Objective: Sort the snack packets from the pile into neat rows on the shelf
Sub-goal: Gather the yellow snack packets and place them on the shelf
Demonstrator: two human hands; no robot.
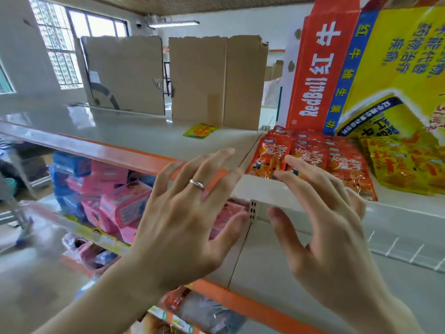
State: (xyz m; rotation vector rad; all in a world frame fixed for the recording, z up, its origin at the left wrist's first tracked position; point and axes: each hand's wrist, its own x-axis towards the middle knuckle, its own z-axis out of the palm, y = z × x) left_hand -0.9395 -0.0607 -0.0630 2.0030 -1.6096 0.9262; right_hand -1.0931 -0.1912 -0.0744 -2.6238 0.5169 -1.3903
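Red snack packets (pixel 310 155) lie in overlapping rows on the right part of the shelf (pixel 134 138), with yellow snack packets (pixel 404 165) beside them further right. One yellow packet (pixel 201 130) lies alone near the back of the shelf. My left hand (pixel 190 210) hovers in front of the shelf's orange edge with fingers spread, a ring on one finger, holding nothing. My right hand (pixel 320 213) has its fingers straight, and the fingertips touch the front edge of the red packets.
Two brown cardboard sheets (pixel 216 80) stand at the back of the shelf. A tall Red Bull carton (pixel 320 68) rises behind the packets. Pink and blue packs (pixel 113 196) fill the lower shelf at left. A white shelf divider bracket (pixel 258 210) sits between my hands.
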